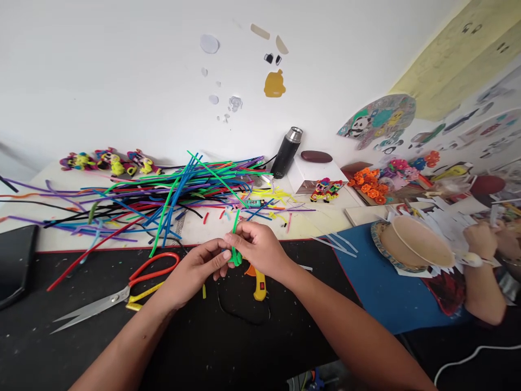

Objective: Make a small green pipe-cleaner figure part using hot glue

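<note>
Both my hands meet over the black mat around a bent green pipe cleaner, one end of which sticks up. My left hand pinches its lower part between thumb and fingers. From the other side, my right hand grips it higher up, fingers curled. Part of the green piece is hidden by my fingers. Just below my right hand lies a yellow glue gun, its front end covered by the hands. Scissors with red and yellow handles rest partly open beside my left forearm.
A heap of coloured pipe cleaners spreads behind my hands. A black thermos stands against the wall, near small pipe-cleaner figures. On the right, a round basket sits near another person's arm. A dark device lies left.
</note>
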A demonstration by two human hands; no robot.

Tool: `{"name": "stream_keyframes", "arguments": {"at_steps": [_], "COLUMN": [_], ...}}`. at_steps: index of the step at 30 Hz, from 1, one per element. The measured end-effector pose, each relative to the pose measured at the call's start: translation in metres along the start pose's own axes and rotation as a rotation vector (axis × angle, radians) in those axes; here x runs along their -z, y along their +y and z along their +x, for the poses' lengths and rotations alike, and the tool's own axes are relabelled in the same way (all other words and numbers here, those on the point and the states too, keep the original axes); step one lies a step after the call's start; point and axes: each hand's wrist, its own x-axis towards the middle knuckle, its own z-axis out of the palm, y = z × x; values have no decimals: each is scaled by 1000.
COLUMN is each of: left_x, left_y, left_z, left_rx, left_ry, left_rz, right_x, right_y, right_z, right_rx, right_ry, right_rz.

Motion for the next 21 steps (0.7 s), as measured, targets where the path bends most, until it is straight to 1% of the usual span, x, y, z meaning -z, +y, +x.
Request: {"name": "stream_keyframes", "arguments": {"at_steps": [5, 11, 21], "left_x": [0, -2, -2], "left_y": [1, 1, 0], "left_z": [-1, 0, 0], "left_rx": [9, -10, -41], "left_ry": [-1, -5, -21], "left_rz": [-44, -40, -36], "right_x": [0, -3, -5], "right_y": [3, 5, 6], "right_z": [2, 3, 5], "right_rx": [-1, -14, 8], "right_ry": [50, 49, 63], "right_rz": [-8, -25, 17]}}
